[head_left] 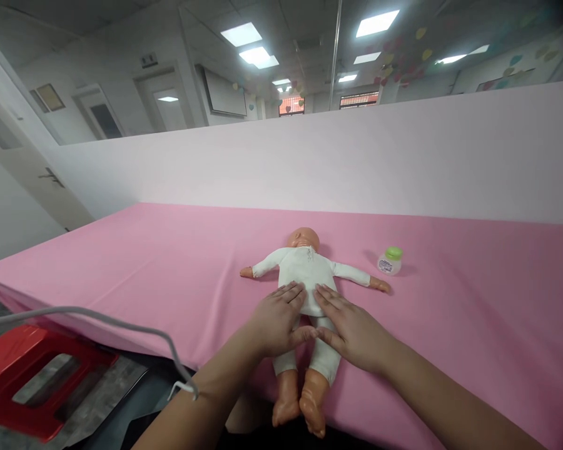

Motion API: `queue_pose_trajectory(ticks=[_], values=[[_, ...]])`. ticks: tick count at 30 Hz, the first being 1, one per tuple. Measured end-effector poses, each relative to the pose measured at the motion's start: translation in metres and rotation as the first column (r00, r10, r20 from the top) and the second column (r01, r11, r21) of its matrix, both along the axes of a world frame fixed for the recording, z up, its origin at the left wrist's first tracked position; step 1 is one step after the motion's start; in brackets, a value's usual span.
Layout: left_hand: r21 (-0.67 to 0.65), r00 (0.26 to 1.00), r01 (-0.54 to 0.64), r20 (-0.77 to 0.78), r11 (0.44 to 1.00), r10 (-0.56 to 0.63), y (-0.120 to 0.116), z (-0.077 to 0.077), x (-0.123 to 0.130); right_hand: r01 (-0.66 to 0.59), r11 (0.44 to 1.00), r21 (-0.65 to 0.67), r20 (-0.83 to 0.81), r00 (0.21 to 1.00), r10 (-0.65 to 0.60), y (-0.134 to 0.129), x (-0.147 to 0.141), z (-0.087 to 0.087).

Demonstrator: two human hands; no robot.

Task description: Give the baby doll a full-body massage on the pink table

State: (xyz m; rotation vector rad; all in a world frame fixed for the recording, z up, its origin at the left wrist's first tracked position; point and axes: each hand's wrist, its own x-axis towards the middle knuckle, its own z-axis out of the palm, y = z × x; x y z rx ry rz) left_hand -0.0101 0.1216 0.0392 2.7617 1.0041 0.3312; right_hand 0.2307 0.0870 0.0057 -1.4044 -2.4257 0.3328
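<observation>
A baby doll (304, 265) in a white long-sleeved suit lies on a pink cloth (178, 250), its arms spread and its feet toward me. The head is turned, and the bare plastic hands and feet show. My left hand (281, 315) rests flat on the left side of the doll's lower torso, fingers stretched out. On the other side of the torso lies my right hand (351, 325), also flat with extended fingers. The two thumbs meet or nearly meet above the doll's legs. Part of the hips is hidden under my hands.
A small clear jar with a green lid (390, 260) stands right of the doll. A grey cable (122, 322) crosses the left foreground. A red plastic stool (32, 375) is on the floor at lower left. Behind the table rises a white wall (309, 162) with glass above.
</observation>
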Motion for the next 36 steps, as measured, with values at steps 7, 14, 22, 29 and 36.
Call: queue_pose_trajectory(ticks=[7, 14, 22, 29, 36], values=[[-0.008, 1.0, -0.001, -0.025, 1.0, 0.0, 0.002, -0.012, 0.002, -0.018, 1.0, 0.001, 0.009, 1.0, 0.018, 0.003, -0.005, -0.013], [-0.011, 0.999, -0.029, 0.014, 1.0, 0.029, 0.009, 0.011, 0.005, 0.034, 0.999, -0.025, -0.072, 0.997, -0.035, 0.011, 0.006, 0.013], [-0.056, 1.0, -0.021, -0.025, 0.998, 0.019, 0.025, -0.008, 0.015, 0.012, 0.995, -0.102, -0.048, 0.999, -0.017, 0.024, -0.002, -0.002], [-0.049, 0.999, -0.052, 0.003, 0.997, 0.052, 0.033, 0.0, 0.013, 0.004, 0.996, -0.091, -0.082, 0.997, -0.012, 0.032, 0.003, 0.003], [-0.032, 0.995, -0.094, 0.013, 0.995, 0.094, 0.049, 0.011, 0.025, 0.048, 0.997, -0.064, -0.107, 0.993, -0.055, 0.058, 0.009, 0.007]])
